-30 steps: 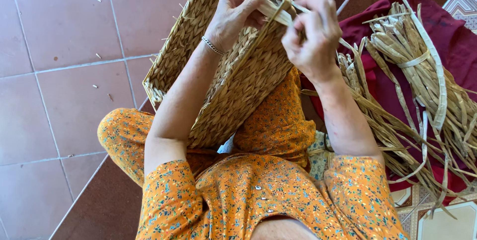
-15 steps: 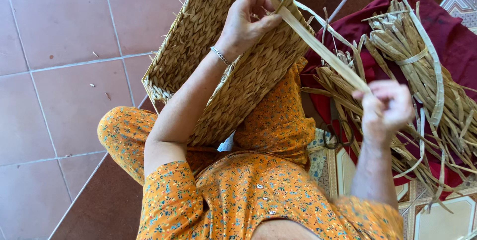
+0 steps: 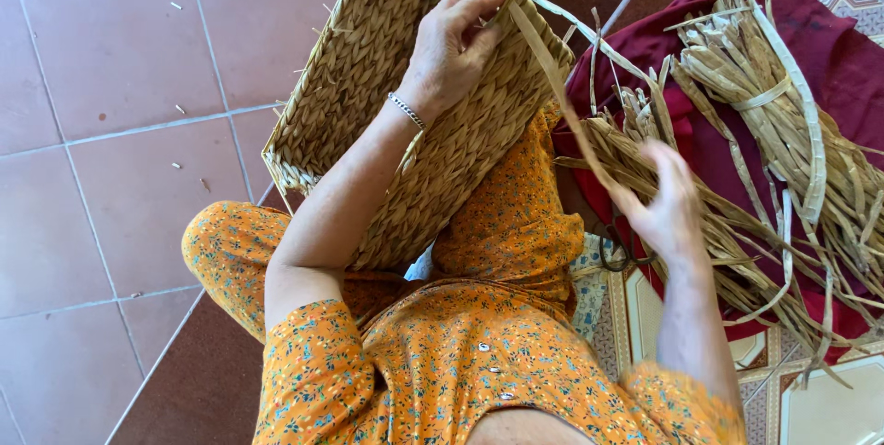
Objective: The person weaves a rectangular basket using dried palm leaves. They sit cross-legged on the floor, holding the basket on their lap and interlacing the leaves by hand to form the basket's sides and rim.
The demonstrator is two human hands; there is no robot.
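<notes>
A: Head view, looking down. What has each hand got?

B: The left hand (image 3: 451, 54) sits on the rim of the basket (image 3: 368, 95), fingers curled and pinching the upper end of a flat strip (image 3: 552, 77) against the edge. The right hand (image 3: 668, 206) is lower and to the right, closed on the other end of that strip, which runs taut between the two.

A: Sure about the right hand's grip?

B: It is blurred, so I can only say it seems closed round the strip; the fingertips are not sharp.

A: And where is the basket?

B: Tilted on the lap, resting against the knees in the orange dress (image 3: 479, 353), its open side turned away over the tile floor (image 3: 101, 132).

A: How far along does the weaving look?

B: The walls and base appear fully woven and tight. I judge the rim is the part in hand: loose ends stick out near the top corner, and this strip is not yet tucked.

A: Material left?

B: Plenty. A tied bundle (image 3: 746, 77) and loose strands lie on a red cloth (image 3: 829, 40) to the right. Scissors (image 3: 622, 256) lie just beside the right hand.
</notes>
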